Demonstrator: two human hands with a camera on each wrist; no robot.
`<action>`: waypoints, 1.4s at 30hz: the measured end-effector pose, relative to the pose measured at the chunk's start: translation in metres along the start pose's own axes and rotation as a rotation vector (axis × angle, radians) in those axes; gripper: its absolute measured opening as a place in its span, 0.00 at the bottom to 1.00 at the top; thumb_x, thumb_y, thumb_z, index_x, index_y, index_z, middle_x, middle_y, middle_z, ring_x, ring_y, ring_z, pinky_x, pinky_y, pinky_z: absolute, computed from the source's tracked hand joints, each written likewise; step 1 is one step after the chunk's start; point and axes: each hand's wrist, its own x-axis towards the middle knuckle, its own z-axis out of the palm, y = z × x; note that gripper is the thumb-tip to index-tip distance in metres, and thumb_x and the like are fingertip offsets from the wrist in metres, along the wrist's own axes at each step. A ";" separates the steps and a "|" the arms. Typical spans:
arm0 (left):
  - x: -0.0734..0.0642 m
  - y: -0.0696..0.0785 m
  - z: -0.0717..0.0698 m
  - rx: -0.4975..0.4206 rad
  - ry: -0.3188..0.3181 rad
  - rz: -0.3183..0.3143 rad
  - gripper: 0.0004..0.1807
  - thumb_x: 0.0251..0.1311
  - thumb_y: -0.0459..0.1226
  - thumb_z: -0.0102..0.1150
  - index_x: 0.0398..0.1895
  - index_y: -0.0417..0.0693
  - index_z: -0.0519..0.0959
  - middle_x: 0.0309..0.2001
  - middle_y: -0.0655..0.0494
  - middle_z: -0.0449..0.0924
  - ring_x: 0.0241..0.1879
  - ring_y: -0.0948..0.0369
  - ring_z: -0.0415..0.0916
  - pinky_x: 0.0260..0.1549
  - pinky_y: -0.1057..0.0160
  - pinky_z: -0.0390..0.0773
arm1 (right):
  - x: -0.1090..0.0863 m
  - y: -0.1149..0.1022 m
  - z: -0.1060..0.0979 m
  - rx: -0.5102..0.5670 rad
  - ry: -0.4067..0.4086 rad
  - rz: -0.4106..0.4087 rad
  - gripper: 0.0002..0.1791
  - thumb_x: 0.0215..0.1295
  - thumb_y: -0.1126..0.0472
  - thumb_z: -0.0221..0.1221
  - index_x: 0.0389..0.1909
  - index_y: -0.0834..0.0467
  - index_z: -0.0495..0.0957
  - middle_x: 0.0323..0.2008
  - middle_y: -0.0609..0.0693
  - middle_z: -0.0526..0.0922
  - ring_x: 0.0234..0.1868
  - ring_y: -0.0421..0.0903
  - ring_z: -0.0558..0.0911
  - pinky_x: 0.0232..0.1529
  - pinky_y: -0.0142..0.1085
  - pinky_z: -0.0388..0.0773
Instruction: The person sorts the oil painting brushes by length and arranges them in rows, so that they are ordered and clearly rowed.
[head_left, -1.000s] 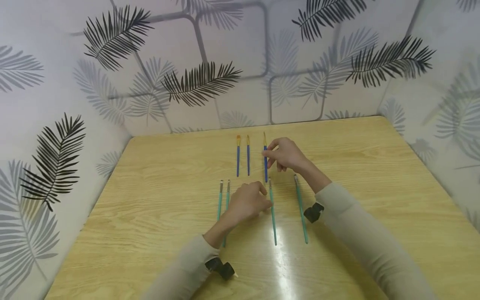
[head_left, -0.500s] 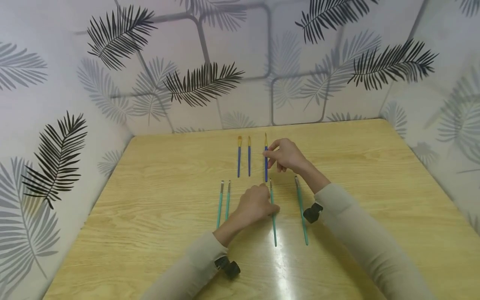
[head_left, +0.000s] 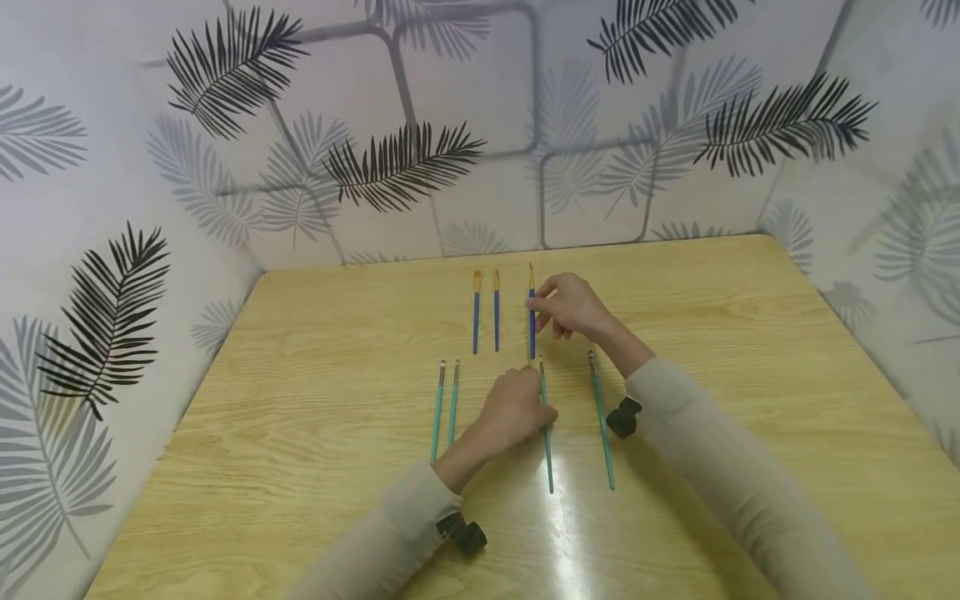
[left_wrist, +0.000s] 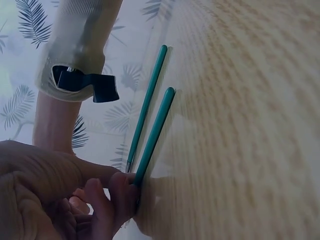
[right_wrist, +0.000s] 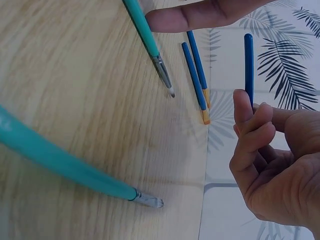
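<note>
Left hand on a teal paintbrush, right hand on a blue paintbrush

In the head view we see the left hand near the centre of the frame, its grip pinching the teal paintbrush, whose handle end points toward the lower edge. Just above and to its right, the right hand's grip pinches the blue paintbrush by its handle, bristles toward the top of the frame. We cannot tell whether either touches the wood-grain surface. In the upper middle we find a flat-tipped blue brush beside a slimmer blue brush. Below them, left of centre, lie an outer teal brush and an inner teal brush, their lower ends hidden by the left arm. Right of centre, another teal brush lies beside a black wrist mount.
</note>
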 end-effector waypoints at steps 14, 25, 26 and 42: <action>-0.002 0.004 0.003 -0.058 -0.019 0.010 0.15 0.58 0.21 0.60 0.18 0.43 0.70 0.22 0.50 0.75 0.09 0.62 0.75 0.10 0.69 0.73 | 0.027 0.007 0.010 -0.111 0.007 0.007 0.21 0.77 0.60 0.58 0.58 0.74 0.75 0.31 0.64 0.89 0.09 0.38 0.75 0.15 0.28 0.74; -0.004 0.003 0.004 -0.068 0.003 0.028 0.12 0.58 0.23 0.62 0.23 0.41 0.72 0.20 0.50 0.75 0.09 0.61 0.74 0.09 0.69 0.71 | 0.038 0.015 0.018 -0.136 0.026 0.064 0.17 0.78 0.60 0.58 0.54 0.72 0.75 0.27 0.59 0.88 0.13 0.40 0.77 0.19 0.31 0.77; -0.004 0.002 0.004 -0.069 0.007 0.032 0.13 0.58 0.23 0.61 0.21 0.41 0.71 0.21 0.50 0.75 0.09 0.61 0.74 0.09 0.69 0.71 | 0.039 0.016 0.018 -0.140 0.027 0.069 0.17 0.78 0.59 0.58 0.53 0.71 0.75 0.27 0.58 0.88 0.13 0.40 0.77 0.20 0.32 0.77; -0.004 -0.007 0.003 -0.120 0.014 0.038 0.24 0.57 0.24 0.61 0.12 0.50 0.63 0.13 0.53 0.73 0.06 0.64 0.73 0.06 0.72 0.64 | 0.047 0.021 0.023 -0.143 0.019 0.066 0.15 0.78 0.59 0.58 0.51 0.69 0.75 0.25 0.56 0.88 0.16 0.42 0.80 0.20 0.31 0.76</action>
